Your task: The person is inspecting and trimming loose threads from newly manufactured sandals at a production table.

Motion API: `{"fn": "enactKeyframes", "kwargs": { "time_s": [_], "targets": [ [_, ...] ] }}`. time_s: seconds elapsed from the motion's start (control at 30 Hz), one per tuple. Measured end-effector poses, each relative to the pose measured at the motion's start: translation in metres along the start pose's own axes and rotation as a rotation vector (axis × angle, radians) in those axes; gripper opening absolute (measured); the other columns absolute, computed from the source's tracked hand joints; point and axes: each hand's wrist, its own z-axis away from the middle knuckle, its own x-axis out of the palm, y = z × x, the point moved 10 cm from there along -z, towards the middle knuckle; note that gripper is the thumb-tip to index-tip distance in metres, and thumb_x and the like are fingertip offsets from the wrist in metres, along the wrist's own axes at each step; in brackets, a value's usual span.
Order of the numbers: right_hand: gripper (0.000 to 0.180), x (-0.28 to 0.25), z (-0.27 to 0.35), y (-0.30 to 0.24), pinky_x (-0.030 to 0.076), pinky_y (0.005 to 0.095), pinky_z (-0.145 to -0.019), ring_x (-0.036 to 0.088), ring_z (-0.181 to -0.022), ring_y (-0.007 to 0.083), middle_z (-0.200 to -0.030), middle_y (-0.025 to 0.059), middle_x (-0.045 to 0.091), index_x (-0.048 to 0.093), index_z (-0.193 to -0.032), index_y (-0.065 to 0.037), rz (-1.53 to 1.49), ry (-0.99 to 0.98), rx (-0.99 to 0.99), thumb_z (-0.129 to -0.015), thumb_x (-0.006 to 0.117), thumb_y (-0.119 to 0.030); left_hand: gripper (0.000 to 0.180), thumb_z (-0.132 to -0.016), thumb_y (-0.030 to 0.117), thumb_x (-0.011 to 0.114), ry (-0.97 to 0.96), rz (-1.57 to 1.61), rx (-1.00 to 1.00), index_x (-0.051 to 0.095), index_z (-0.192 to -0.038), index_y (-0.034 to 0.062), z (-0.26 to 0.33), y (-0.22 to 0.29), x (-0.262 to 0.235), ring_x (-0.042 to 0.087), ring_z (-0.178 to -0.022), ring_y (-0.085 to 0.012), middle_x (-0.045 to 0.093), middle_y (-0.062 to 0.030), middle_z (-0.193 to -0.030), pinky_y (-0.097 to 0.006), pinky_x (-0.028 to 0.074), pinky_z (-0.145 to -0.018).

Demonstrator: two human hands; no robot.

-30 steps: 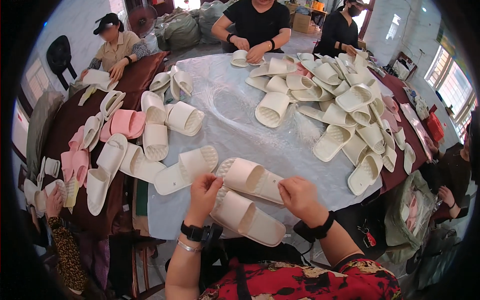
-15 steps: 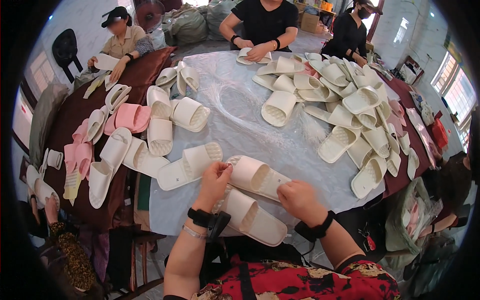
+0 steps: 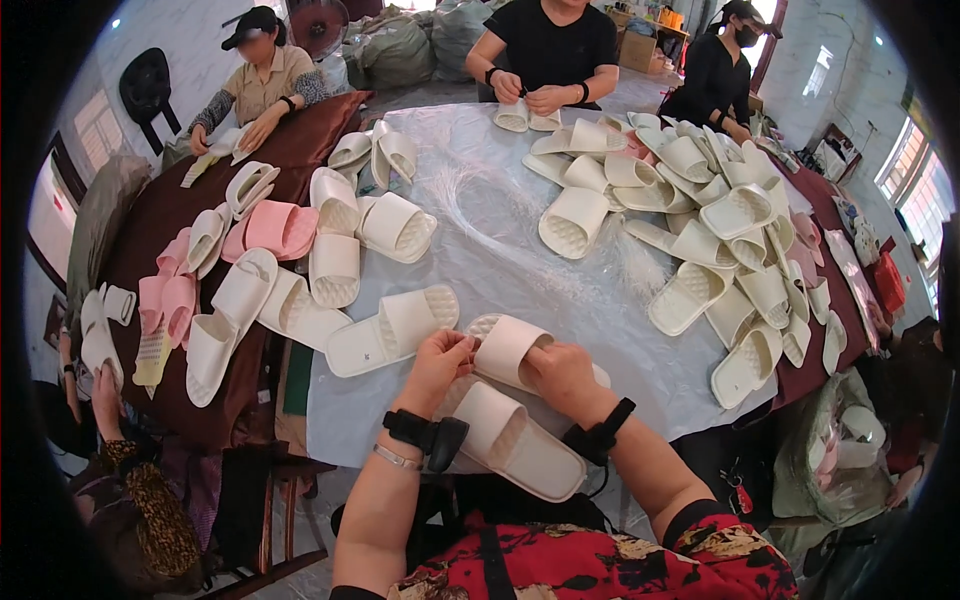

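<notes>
A cream slipper (image 3: 508,347) lies in front of me on the plastic-covered table. My left hand (image 3: 440,365) is closed in a pinch beside its strap; anything between the fingertips is too small to name. At the strap's open side, my right hand (image 3: 568,378) has its fingers curled together, the tips hidden under the band. Nearer my body lies a second cream slipper (image 3: 497,428), partly under my left wrist. A third cream slipper (image 3: 395,330) rests just beyond my left hand, untouched.
A bundle of clear plastic strands (image 3: 480,235) lies mid-table. Cream slippers (image 3: 690,240) are heaped at the right. More cream pairs and pink slippers (image 3: 270,230) lie at the left. Co-workers sit around the table; a person in black (image 3: 555,55) handles slippers across from me.
My right hand has moved left from the slipper's heel end to its strap, fingers now inside the opening. My left hand keeps its pinch. The whole view has shifted slightly.
</notes>
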Motion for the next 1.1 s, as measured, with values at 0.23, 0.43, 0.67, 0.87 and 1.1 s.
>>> {"fn": "enactKeyframes", "kwargs": {
  "time_s": [0.23, 0.43, 0.67, 0.87, 1.1],
  "targets": [
    [0.008, 0.012, -0.005, -0.001, 0.044, 0.0419, -0.064, 0.062, -0.065, 0.0282, -0.066, 0.0093, 0.063, 0.063, -0.075, -0.01, 0.007, -0.051, 0.009, -0.077, 0.061, -0.018, 0.012, -0.086, 0.012, 0.062, 0.097, -0.763, 0.47, 0.06, -0.089, 0.0003, 0.02, 0.049, 0.016, 0.061, -0.072, -0.0265, 0.063, -0.0128, -0.078, -0.035, 0.048, -0.065],
    [0.01, 0.016, -0.006, 0.0, 0.044, 0.0417, -0.064, 0.061, -0.062, 0.0279, -0.065, 0.0096, 0.063, 0.065, -0.073, -0.011, 0.017, -0.037, 0.002, -0.077, 0.062, -0.019, 0.013, -0.079, 0.009, 0.066, 0.059, -1.06, 0.582, 0.062, -0.086, -0.0012, 0.028, 0.058, 0.016, 0.059, -0.076, -0.035, 0.062, -0.0184, -0.083, -0.039, 0.048, -0.07],
    [0.009, 0.017, -0.008, -0.002, 0.043, 0.0414, -0.063, 0.061, -0.061, 0.028, -0.063, 0.0096, 0.062, 0.065, -0.073, -0.011, 0.034, -0.045, -0.011, -0.077, 0.061, -0.018, 0.011, -0.078, 0.009, 0.066, 0.013, -1.023, 0.439, 0.061, -0.083, 0.0008, 0.025, 0.043, 0.011, 0.06, -0.082, -0.0353, 0.061, -0.0163, -0.085, -0.042, 0.048, -0.074],
    [0.005, 0.022, -0.006, -0.002, 0.043, 0.0415, -0.061, 0.06, -0.059, 0.0282, -0.062, 0.0095, 0.062, 0.064, -0.071, -0.01, 0.034, -0.028, -0.038, -0.073, 0.061, -0.014, 0.01, -0.078, 0.01, 0.066, 0.111, -1.048, 0.479, 0.061, -0.083, 0.0022, 0.027, 0.049, 0.007, 0.059, -0.086, -0.0358, 0.059, -0.0158, -0.093, -0.042, 0.048, -0.075],
    [0.004, 0.028, -0.007, 0.002, 0.043, 0.0414, -0.06, 0.06, -0.06, 0.0288, -0.062, 0.0096, 0.061, 0.064, -0.072, -0.01, 0.036, -0.044, -0.033, -0.071, 0.061, -0.012, 0.012, -0.078, 0.01, 0.066, 0.177, -1.017, 0.577, 0.062, -0.083, -0.0005, 0.027, 0.051, -0.002, 0.059, -0.078, -0.0332, 0.06, -0.0167, -0.083, -0.039, 0.047, -0.072]
  ]
}}
